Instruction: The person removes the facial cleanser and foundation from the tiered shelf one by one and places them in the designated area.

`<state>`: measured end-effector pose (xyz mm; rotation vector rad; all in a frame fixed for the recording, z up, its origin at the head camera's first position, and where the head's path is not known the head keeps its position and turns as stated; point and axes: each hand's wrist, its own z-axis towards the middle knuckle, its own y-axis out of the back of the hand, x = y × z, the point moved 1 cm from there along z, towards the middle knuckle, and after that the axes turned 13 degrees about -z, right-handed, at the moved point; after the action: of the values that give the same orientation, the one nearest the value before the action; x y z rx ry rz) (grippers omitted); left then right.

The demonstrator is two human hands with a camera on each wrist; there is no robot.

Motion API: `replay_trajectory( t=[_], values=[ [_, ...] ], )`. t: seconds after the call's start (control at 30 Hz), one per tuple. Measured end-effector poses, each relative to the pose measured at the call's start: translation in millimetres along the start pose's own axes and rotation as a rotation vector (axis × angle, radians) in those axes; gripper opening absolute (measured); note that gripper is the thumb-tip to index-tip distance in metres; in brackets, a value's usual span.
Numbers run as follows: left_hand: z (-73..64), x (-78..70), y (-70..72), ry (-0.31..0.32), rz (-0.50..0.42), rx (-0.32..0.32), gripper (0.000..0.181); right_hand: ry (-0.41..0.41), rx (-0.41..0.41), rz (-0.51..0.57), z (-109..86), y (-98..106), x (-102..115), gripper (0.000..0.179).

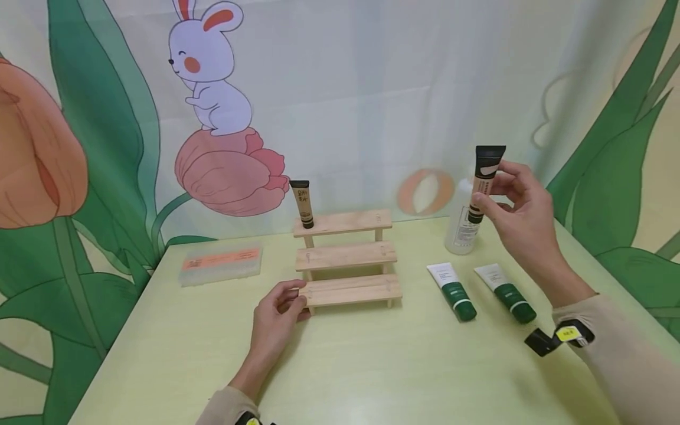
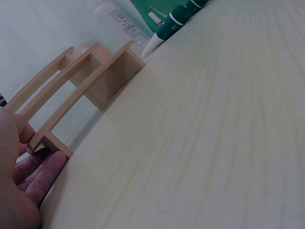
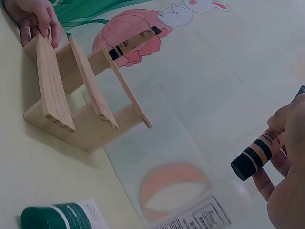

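Right hand (image 1: 523, 209) raised above the table's (image 1: 372, 366) far right side, thumb and fingers pinched round a tan tube with a black cap (image 1: 483, 183); tube held near upright, cap end up in the head view, well clear of the surface and off to the right of the wooden three-step rack (image 1: 345, 257). Left hand (image 1: 276, 319) rests on the table at the rack's lower left corner, fingers curled against the end of the bottom step, apparently steadying the light rack so it does not slide. A matching tan tube (image 1: 303, 203) already stands cap-down at the left end of the top step. Two green-and-white tubes (image 1: 453, 291) (image 1: 506, 293) lie flat side by side on the table right of the rack, below the raised hand. A clear bottle (image 1: 463, 227) stands behind them. A flat translucent case (image 1: 220, 265) lies left of the rack.
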<state>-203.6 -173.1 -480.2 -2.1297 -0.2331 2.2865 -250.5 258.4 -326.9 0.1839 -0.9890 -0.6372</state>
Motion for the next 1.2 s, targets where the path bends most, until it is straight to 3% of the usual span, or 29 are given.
replay_trajectory(
  t=[0.27,0.5,0.83,1.03,1.1,1.2],
  values=[
    [-0.2,-0.2,0.0,0.002,-0.002,-0.002,0.027,-0.051,-0.085,-0.039,-15.6,35,-12,0.057],
    [-0.6,-0.2,-0.2,-0.016,-0.011,0.008,0.027,-0.062,-0.123,0.033,-30.3,54,-22,0.049],
    [0.3,0.2,0.3,-0.025,-0.014,0.015,0.028,-0.135,-0.144,0.000,-77.9,66,-45,0.042],
    [0.3,0.2,0.1,-0.021,-0.010,0.015,0.028,-0.164,-0.095,0.193,-108.1,71,-62,0.042],
    [0.2,-0.1,0.1,-0.017,-0.007,0.012,0.028,-0.165,-0.054,0.181,-115.5,73,-67,0.044],
    [0.0,-0.4,0.3,-0.012,-0.008,0.006,0.028,-0.165,-0.005,0.078,-124.8,74,-74,0.044]
  ],
)
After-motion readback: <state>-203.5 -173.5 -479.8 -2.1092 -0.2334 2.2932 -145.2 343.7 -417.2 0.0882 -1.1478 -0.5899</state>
